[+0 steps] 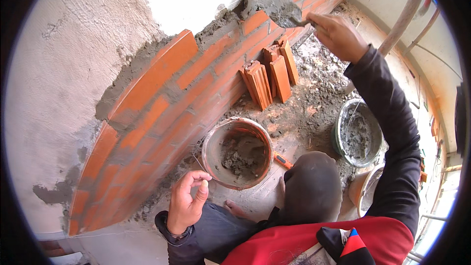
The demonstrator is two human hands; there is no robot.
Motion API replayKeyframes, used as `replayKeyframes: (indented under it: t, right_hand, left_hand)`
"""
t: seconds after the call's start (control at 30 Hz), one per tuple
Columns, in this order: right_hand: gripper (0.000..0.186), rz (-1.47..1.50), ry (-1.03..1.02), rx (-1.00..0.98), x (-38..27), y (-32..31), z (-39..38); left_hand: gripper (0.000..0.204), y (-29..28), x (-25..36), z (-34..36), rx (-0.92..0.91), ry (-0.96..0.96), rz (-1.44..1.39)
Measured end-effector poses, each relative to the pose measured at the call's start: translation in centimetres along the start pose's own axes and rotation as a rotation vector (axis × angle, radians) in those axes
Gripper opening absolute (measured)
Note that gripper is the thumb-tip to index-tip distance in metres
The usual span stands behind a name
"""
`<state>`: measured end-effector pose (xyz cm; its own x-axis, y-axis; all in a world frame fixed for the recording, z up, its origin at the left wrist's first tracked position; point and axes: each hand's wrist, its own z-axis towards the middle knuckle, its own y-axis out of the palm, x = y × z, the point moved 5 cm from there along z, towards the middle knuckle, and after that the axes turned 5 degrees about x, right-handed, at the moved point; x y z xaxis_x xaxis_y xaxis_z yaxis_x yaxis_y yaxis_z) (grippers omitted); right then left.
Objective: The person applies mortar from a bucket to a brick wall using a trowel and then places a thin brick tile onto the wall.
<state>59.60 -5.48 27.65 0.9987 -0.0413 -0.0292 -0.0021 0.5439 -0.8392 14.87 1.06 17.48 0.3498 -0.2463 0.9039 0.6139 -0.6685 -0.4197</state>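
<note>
My right hand (338, 37) is closed round the handle of a mortar-smeared trowel (282, 12). Its blade rests at the top of the orange brick wall (196, 88), touching wet grey mortar (240, 7) there. My left hand (188, 202) is raised near the lower middle, fingers loosely bent and thumb apart, with nothing in it. Just beyond it stands a bucket (206, 142) with grey mortar low inside. Along the wall's upper left, a brick (159, 76) sits on the course with mortar behind it.
Several loose bricks (279, 78) lean against the wall's foot. A dark green bucket of mortar (338, 135) and another bucket (358, 189) stand to the right. A small orange and black tool (283, 161) lies on the floor. Rubble (314, 83) covers the ground; poles (405, 14) slant at upper right.
</note>
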Motion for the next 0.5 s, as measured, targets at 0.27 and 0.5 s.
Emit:
replayKeyframes:
  t: [0.27,0.5]
  right_hand:
    - [0.031,-0.345,0.041,-0.249,1.1,-0.9,3.4]
    - [0.028,-0.028,0.071,-0.312,2.9,-0.6,2.6]
  left_hand:
    - [0.030,-0.4,0.4,-0.2,0.003,0.071,0.001]
    - [0.030,-0.9,0.5,-0.4,-0.010,0.091,0.033]
